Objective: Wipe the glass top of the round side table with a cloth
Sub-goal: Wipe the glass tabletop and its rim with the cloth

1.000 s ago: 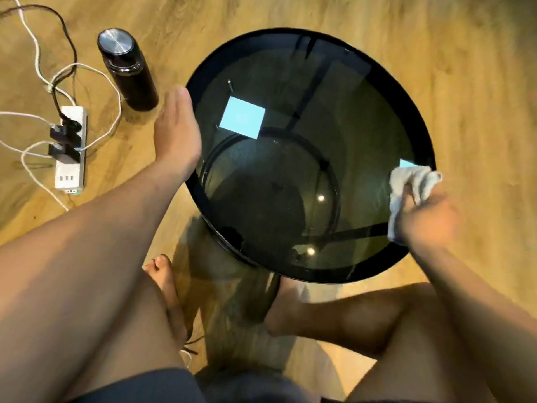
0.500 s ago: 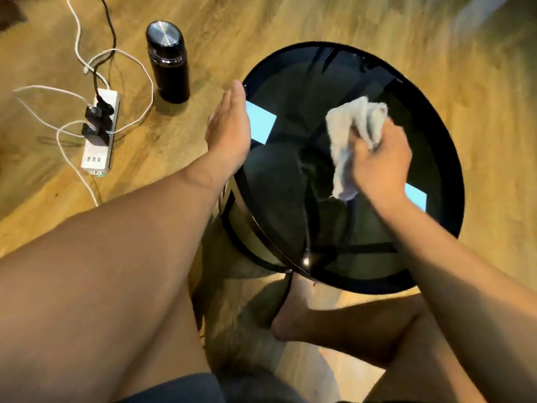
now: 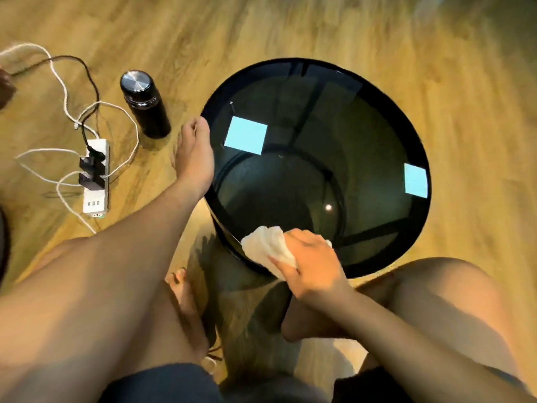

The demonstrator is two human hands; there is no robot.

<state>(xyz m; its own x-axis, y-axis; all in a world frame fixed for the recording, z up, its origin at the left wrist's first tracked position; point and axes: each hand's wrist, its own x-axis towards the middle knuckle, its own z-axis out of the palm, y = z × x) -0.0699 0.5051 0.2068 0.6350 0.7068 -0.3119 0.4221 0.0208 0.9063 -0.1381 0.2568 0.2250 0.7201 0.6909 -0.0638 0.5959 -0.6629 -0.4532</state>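
I log a wooden floor (image 3: 406,39) filling the head view, with the round side table (image 3: 418,158) standing on it right of centre — dark glass top inside a black rim, two pale blue rectangular reflections on the glass. The person's bare legs frame the table's near side, and one foot (image 3: 193,158) lies along its left rim, toes pointing away. The right hand (image 3: 312,266) is at the near-left edge of the glass, fingers clenched around a bunched white cloth (image 3: 268,245); the cloth sits on the glass and overlaps the black rim there. I see no left hand in this view. Left of the table, apart from it, a black flask (image 3: 145,109) with a metal lid stands upright on the floor. Further left lies a white power strip (image 3: 96,175) — black plugs seated in it, white and black cables looping away.
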